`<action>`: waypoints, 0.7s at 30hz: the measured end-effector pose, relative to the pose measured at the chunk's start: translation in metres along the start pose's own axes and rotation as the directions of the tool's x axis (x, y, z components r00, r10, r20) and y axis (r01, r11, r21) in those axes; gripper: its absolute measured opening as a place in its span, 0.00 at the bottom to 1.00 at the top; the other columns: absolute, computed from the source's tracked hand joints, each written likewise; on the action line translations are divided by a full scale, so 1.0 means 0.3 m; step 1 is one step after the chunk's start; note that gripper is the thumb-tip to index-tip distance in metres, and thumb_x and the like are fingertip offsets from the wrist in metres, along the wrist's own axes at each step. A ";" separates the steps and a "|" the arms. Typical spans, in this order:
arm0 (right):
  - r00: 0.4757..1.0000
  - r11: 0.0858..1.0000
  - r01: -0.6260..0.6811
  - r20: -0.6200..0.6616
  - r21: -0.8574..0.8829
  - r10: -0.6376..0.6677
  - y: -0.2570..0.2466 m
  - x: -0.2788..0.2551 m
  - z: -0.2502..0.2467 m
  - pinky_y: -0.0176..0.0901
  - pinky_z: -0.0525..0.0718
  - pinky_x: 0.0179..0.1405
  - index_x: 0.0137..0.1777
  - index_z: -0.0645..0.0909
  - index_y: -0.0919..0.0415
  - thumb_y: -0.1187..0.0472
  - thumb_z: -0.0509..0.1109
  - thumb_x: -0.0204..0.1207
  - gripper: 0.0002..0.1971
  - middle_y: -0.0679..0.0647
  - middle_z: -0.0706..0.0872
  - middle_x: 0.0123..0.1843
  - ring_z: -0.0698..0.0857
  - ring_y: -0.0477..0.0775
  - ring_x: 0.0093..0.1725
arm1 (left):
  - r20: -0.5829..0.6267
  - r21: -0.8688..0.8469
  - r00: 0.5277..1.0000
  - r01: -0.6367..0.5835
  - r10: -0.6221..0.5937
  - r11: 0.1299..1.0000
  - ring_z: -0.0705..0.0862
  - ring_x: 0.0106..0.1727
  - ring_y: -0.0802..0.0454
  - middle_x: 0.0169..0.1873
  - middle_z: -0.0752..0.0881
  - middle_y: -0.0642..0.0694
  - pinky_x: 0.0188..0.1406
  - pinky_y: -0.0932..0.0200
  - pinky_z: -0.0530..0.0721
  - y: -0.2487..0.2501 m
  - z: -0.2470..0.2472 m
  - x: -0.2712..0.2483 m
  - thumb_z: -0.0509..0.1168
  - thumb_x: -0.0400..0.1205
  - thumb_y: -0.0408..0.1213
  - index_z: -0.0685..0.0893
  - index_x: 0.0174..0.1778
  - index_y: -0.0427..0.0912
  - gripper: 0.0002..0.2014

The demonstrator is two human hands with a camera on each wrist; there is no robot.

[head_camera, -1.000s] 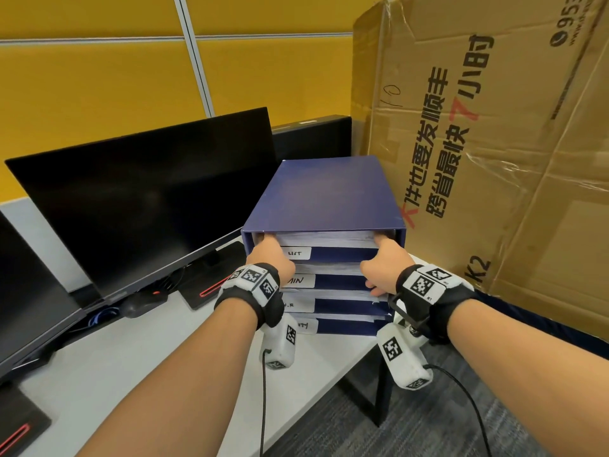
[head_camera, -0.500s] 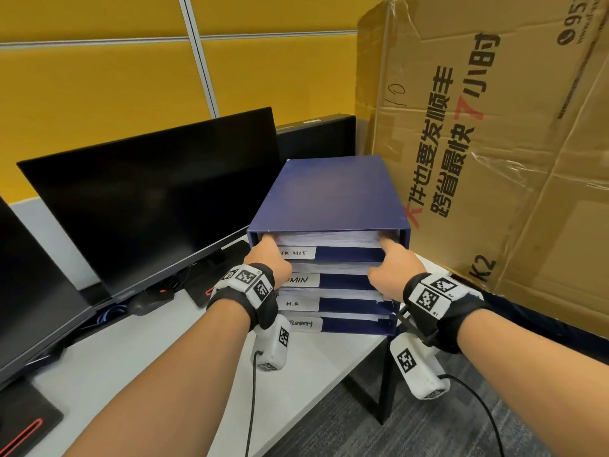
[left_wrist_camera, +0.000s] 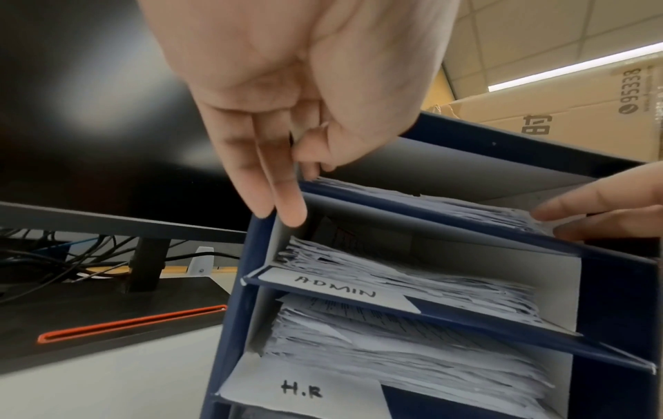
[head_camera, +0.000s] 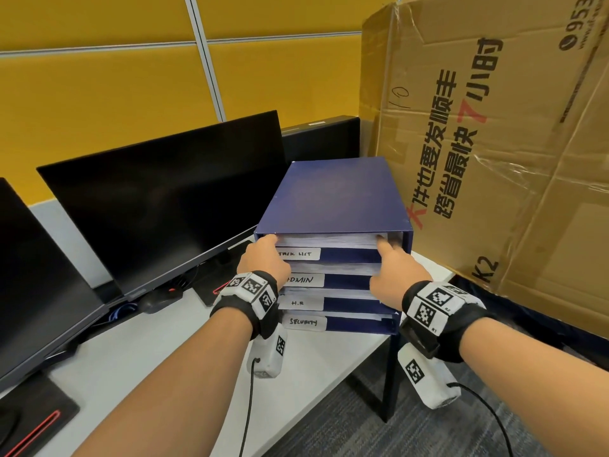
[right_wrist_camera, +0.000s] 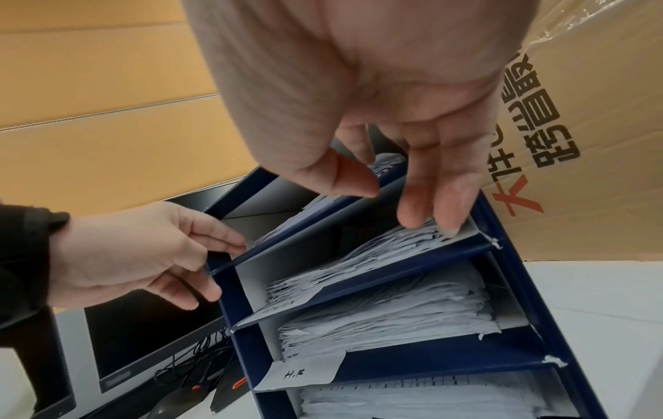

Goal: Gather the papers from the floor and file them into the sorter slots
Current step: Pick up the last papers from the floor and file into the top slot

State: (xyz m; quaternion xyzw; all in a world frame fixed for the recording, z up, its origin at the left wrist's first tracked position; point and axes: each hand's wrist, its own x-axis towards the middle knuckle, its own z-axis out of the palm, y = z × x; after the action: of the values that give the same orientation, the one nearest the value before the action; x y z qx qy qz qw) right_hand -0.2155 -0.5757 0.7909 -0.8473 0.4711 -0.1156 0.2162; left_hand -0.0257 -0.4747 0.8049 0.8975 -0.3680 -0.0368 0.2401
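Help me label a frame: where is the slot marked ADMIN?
In the head view the ADMIN slot is second from the top of the blue sorter, under TASK LIST, above H.R, between both hands.

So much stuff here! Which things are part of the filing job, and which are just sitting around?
Part of the job:
- blue sorter
- papers in the top slot
- left hand
- right hand

Just sitting around:
- monitor
- cardboard box
- mouse
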 end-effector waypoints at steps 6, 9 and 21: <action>1.000 0.999 -0.017 0.024 -0.039 0.018 0.002 -0.015 -0.011 0.49 0.80 0.59 0.76 0.67 0.54 0.65 0.63 0.73 0.29 0.54 0.67 0.75 0.78 0.62 0.64 | 0.062 0.030 0.996 -0.059 0.057 0.998 0.84 0.56 0.40 0.64 0.82 0.42 0.54 0.50 0.86 -0.018 -0.004 -0.017 0.61 0.77 0.27 0.79 0.70 0.52 0.26; 0.994 0.998 0.040 -0.096 -0.051 -0.045 0.015 -0.045 -0.013 0.50 0.82 0.58 0.69 0.75 0.55 0.66 0.62 0.74 0.22 0.52 0.76 0.69 0.81 0.59 0.60 | -0.046 0.017 0.997 -0.060 0.061 0.998 0.84 0.48 0.43 0.53 0.87 0.45 0.46 0.53 0.84 -0.034 -0.001 -0.034 0.59 0.76 0.28 0.87 0.52 0.52 0.17; 0.987 0.979 0.081 0.148 -0.189 -0.053 0.079 -0.048 0.147 0.53 0.81 0.62 0.75 0.65 0.55 0.64 0.65 0.73 0.29 0.51 0.63 0.79 0.79 0.59 0.66 | 0.206 0.216 0.977 -0.105 0.060 0.971 0.84 0.54 0.39 0.56 0.85 0.42 0.50 0.51 0.84 -0.126 0.143 -0.082 0.61 0.78 0.31 0.76 0.65 0.49 0.20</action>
State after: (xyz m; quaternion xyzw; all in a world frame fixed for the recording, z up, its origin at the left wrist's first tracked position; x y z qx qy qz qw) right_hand -0.2232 -0.5632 0.7410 -0.8860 0.4344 -0.0154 0.1614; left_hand -0.0296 -0.4521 0.7471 0.8947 -0.4290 -0.0740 0.1003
